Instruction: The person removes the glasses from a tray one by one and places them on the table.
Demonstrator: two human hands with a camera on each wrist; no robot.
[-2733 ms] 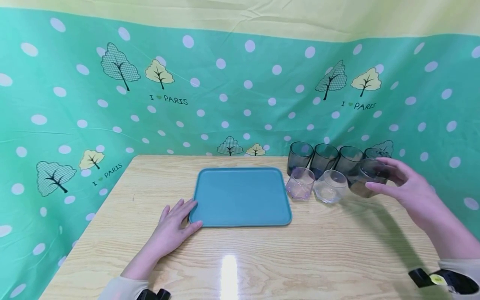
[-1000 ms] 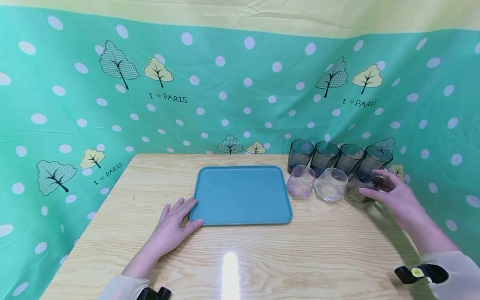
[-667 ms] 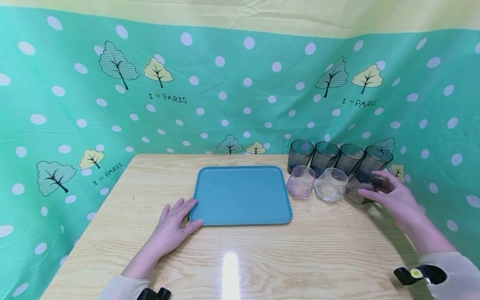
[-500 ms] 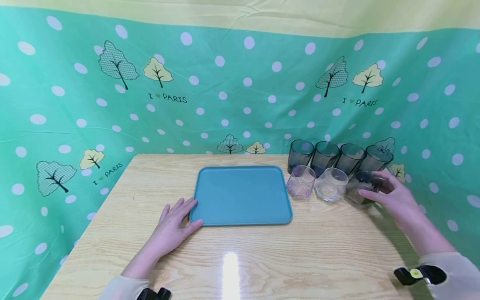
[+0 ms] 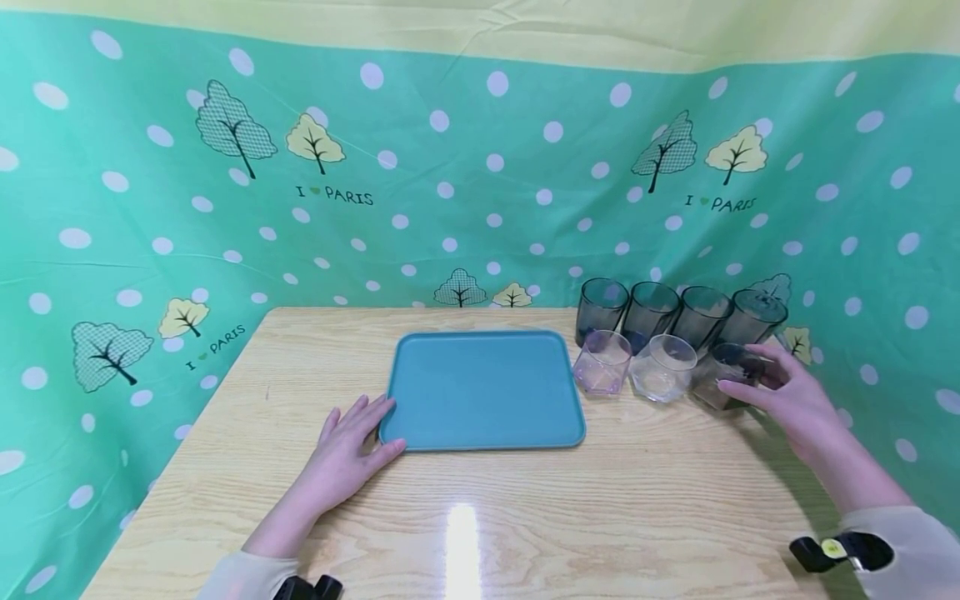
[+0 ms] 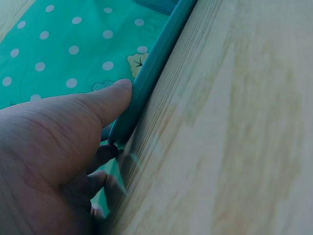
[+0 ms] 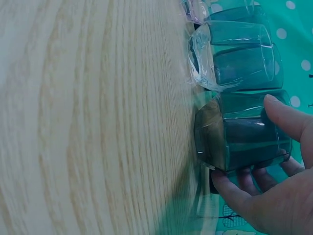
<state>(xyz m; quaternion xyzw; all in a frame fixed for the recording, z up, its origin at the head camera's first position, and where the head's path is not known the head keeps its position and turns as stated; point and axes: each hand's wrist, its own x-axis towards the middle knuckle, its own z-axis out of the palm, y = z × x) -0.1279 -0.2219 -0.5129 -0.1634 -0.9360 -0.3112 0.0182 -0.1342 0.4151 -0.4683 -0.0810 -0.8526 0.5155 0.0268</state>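
Note:
My right hand (image 5: 801, 410) holds a smoky dark glass (image 5: 722, 385) at the right end of the front row, thumb on one side and fingers on the other. In the right wrist view the faceted base of this dark glass (image 7: 210, 132) meets the table. A clear glass (image 5: 663, 372) stands just left of it, then a pale purple glass (image 5: 602, 367). My left hand (image 5: 347, 458) rests at the near left corner of a blue tray (image 5: 483, 392); its thumb (image 6: 116, 98) touches the tray's rim in the left wrist view.
Behind the front glasses stands a row of several taller dark glasses (image 5: 702, 317), close to the cloth backdrop (image 5: 495, 192). The tray lies left of the glasses on the wooden table (image 5: 570, 517).
My right hand has brought the smoky dark glass down and slightly left, onto the table beside the clear glass, where it now holds still. My left hand has stayed at the tray.

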